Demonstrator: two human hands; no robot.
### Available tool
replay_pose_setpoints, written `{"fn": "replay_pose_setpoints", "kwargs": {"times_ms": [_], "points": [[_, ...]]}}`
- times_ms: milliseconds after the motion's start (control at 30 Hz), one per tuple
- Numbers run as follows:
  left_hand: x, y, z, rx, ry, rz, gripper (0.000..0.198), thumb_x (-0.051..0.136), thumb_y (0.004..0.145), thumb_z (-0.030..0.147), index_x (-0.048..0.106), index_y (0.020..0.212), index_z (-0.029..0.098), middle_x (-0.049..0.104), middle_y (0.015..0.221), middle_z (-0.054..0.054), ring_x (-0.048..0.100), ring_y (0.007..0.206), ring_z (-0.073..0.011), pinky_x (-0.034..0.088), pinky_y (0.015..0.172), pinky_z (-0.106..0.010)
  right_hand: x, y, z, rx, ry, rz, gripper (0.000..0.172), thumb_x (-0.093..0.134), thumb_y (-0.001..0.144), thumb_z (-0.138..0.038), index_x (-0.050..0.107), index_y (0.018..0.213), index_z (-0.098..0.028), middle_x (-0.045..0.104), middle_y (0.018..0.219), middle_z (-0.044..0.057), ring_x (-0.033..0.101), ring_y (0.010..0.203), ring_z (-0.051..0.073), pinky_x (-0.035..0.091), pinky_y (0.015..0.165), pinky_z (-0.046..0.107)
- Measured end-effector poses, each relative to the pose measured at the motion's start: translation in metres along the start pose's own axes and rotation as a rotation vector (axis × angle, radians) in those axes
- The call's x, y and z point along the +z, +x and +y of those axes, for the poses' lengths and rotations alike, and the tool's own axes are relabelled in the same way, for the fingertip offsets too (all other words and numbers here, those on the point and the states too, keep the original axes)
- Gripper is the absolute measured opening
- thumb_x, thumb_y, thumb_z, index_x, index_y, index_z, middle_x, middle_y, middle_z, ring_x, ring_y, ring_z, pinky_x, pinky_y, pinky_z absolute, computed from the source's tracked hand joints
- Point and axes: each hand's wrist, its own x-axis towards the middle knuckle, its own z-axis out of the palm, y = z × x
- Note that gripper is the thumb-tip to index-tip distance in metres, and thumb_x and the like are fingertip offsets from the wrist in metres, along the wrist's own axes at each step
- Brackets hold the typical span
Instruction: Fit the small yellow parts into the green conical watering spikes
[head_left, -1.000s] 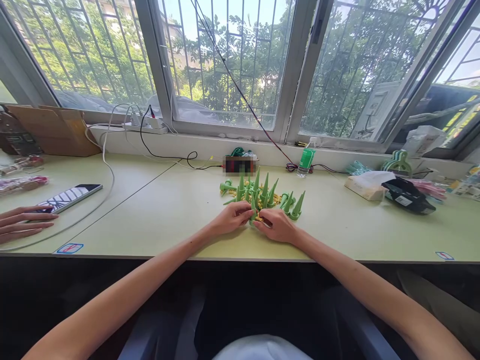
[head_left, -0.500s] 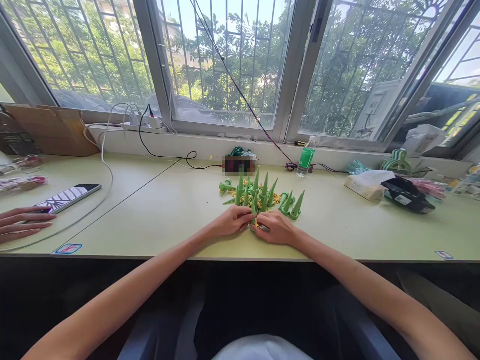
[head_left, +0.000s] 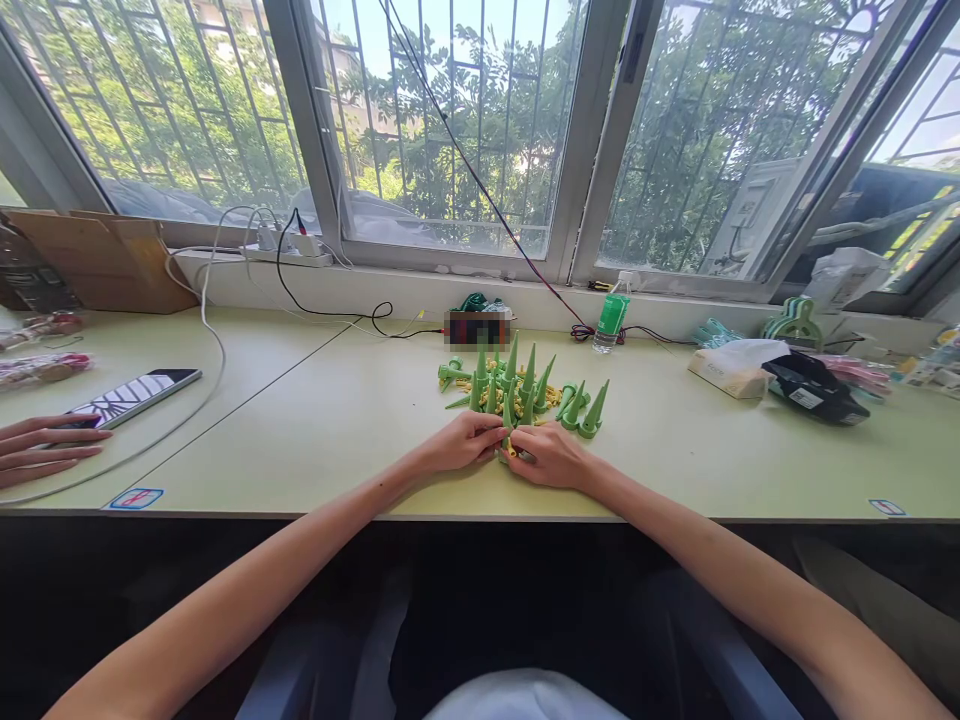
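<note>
A cluster of green cone-shaped spikes (head_left: 525, 385) stands and lies on the pale green table (head_left: 360, 420), mixed with small yellow parts (head_left: 553, 397). My left hand (head_left: 461, 440) and my right hand (head_left: 547, 455) meet at the near edge of the cluster. Both pinch one green spike (head_left: 508, 418) between their fingertips, with a small yellow piece at its base. The fingers hide most of that piece.
Another person's hand (head_left: 41, 450) rests at the far left beside a phone (head_left: 135, 393). Cables (head_left: 217, 340) and a power strip (head_left: 289, 250) run along the sill. A green bottle (head_left: 613, 318), a tissue pack (head_left: 731, 367) and a black device (head_left: 814, 390) sit to the right.
Both hands have shifted slightly nearer and lower with the spike. Otherwise little has moved.
</note>
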Motion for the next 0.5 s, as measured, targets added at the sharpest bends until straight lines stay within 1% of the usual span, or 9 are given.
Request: {"fn": "replay_pose_setpoints", "kwargs": {"times_ms": [200,333,500], "points": [[0.0000,0.0002,0.0011,0.007,0.004,0.002,0.041,0.050,0.092,0.046,0.043,0.064,0.017,0.044,0.055,0.003,0.037,0.051,-0.0078,0.030,0.048,-0.021,0.0004,0.0004,0.0000,0.008,-0.005,0.002,0.026,0.046,0.096,-0.028,0.053,0.073,-0.017,0.055,0.063,-0.001,0.040,0.050,0.009,0.025,0.054,0.025],[0.0006,0.0001,0.0034,0.007,-0.010,-0.009,0.043,0.048,0.093,0.048,0.043,0.064,0.017,0.045,0.055,0.002,0.037,0.051,-0.0080,0.030,0.048,-0.022,0.0020,-0.0005,0.0008,0.008,-0.029,0.024,0.030,0.046,0.098,-0.031,0.054,0.072,-0.017,0.056,0.063,-0.001,0.041,0.051,0.009,0.025,0.054,0.025],[0.0011,0.0004,0.0047,-0.007,-0.021,-0.002,0.044,0.049,0.092,0.051,0.042,0.064,0.017,0.043,0.054,0.003,0.037,0.050,-0.0080,0.029,0.047,-0.021,0.0028,-0.0015,0.0021,-0.024,-0.066,0.058,0.037,0.044,0.101,-0.034,0.053,0.069,-0.017,0.053,0.060,-0.001,0.039,0.049,0.009,0.024,0.053,0.025]]}}
